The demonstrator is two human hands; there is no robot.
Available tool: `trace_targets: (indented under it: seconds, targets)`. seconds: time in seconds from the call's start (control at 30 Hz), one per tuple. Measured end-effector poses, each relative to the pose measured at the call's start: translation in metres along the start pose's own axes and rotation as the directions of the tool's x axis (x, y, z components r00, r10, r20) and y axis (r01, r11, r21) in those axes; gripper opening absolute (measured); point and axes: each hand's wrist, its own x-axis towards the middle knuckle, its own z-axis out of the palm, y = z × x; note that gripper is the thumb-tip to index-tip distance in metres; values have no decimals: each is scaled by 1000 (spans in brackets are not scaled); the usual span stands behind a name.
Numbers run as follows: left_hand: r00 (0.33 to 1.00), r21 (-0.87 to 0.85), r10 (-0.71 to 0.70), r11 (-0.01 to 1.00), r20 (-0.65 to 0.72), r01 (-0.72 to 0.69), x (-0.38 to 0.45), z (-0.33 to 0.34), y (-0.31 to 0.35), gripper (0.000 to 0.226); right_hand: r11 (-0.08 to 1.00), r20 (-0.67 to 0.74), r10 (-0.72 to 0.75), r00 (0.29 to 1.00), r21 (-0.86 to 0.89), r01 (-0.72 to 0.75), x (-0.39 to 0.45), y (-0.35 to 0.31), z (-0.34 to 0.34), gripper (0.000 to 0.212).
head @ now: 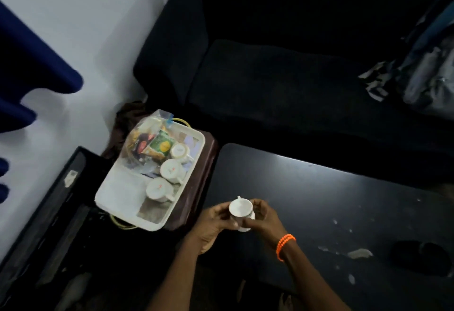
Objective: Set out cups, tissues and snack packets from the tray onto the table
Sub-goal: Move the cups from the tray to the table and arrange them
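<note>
Both my hands hold one white cup [241, 210] upside down above the near left corner of the dark table [319, 200]. My left hand [213, 224] grips its left side and my right hand [264, 220], with an orange bead bracelet at the wrist, grips its right side. To the left, a white tray [115, 195] rests on a brown stool. Three white cups [172, 170] stand upside down in a row along its right side. A clear plastic bag of snack packets [147, 143] lies at the tray's far end. I cannot make out tissues.
A dark sofa [282, 89] runs behind the table, with a grey-blue bag [427, 70] on its right end. A black cabinet or low unit [49, 212] stands left of the stool against a white wall. The tabletop has scuffed, peeled patches [358, 253] near its right front.
</note>
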Motion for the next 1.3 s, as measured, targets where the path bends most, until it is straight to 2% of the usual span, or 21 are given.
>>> trace_targets:
  seconds: [0.13,0.3,0.5,0.6,0.8,0.97,1.03,1.07,1.13,1.23,1.27,1.3]
  targets:
    - [999,210,-21,978,44,11,29,70,-27,68,999,-154,-14,988,-37,8,-14,23,-68,67]
    - [988,369,-13,928,151,-44,60,133,-61,72,994,-365,-38,930,-107,-1,-38,51,-127,60]
    - [962,526,-32,842,273,-121,97,195,-91,81,995,-602,-56,796,-97,-4,-48,78,-174,59]
    - [947,565,-68,815,314,-129,114,218,-102,86,998,-661,-17,750,-59,-30,-47,87,-192,58]
    - [923,662,-104,727,370,-183,137,245,-115,78,996,-713,50,700,-21,-92,-36,102,-217,64]
    - [910,667,-130,721,393,-185,149,245,-117,83,989,-723,65,688,-46,-142,-28,109,-221,63]
    - [906,665,-144,726,398,-177,147,241,-116,82,983,-736,120,666,-6,-183,-27,111,-218,68]
    - [911,660,-138,731,388,-171,145,234,-114,80,978,-748,166,642,41,-205,-26,110,-210,70]
    - [928,660,-125,736,351,-151,138,224,-112,77,948,-786,305,538,200,-247,-27,111,-199,66]
    - [986,641,18,757,167,-123,125,187,-98,62,860,-779,501,377,402,-314,-23,107,-158,48]
    - [992,626,90,770,83,-122,119,170,-89,55,840,-757,537,373,437,-323,-19,104,-141,44]
    - [987,614,163,779,-1,-128,113,150,-79,47,830,-725,554,410,445,-336,-12,99,-121,40]
